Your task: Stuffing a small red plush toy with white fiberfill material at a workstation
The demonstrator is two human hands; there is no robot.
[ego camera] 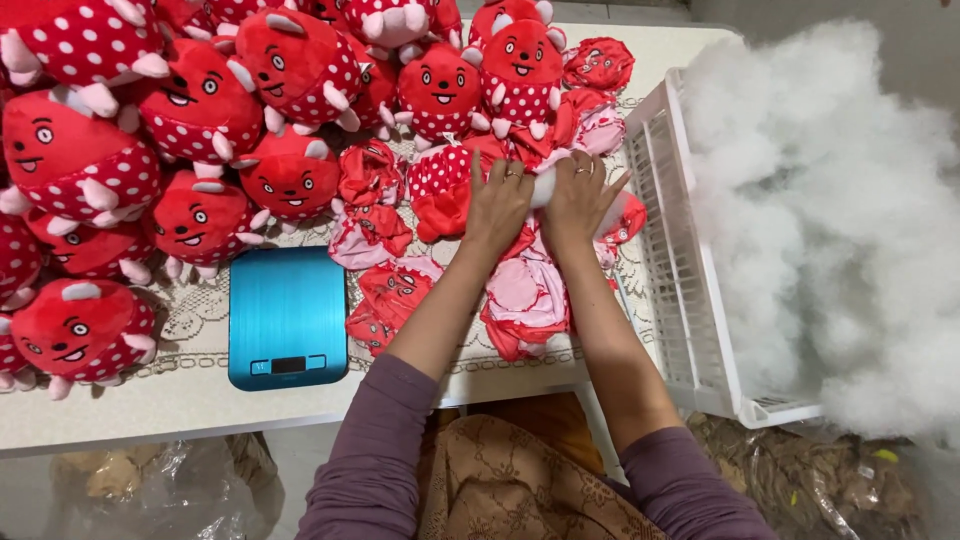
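Head view shows me mid-stuffing, by my reading: my left hand (497,205) clamps a limp red polka-dot plush skin (450,190) at centre frame, while my right hand (580,200) closes on a wad of white fibre filling (545,187), pressing it toward the skin. Finished red spotted plush toys (200,110) crowd the upper left; a blue kitchen scale (287,316) sits lower left, and a white slatted plastic crate (680,270) of loose stuffing stands at right. Next, I judge, calls for finding the opening and pushing fibre deep.

white table (150,410), pale floor (300,460)
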